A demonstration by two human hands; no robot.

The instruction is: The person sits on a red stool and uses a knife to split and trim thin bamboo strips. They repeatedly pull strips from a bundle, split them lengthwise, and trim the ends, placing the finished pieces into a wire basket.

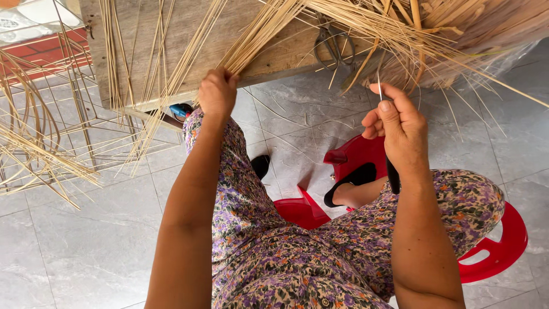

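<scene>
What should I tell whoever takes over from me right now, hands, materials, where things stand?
Left hand: closed on a bundle of thin bamboo strips at the edge of the wooden board.
Right hand: holds a dark-handled knife, blade up, by the loose strips.
Scissors lie on the board. More strips hang over the wire frame at left.
Done: strips gathered on the board. Left: the bundle in hand looks unworked; how much has been trimmed cannot be told.

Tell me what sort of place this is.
Likely a home or small-workshop spot for hand weaving with cane or bamboo. Thin pale strips fan across a worn wooden table, the left hand gripping a bunch. Scissors lie there; a red plastic stool stands on grey floor tiles.
</scene>
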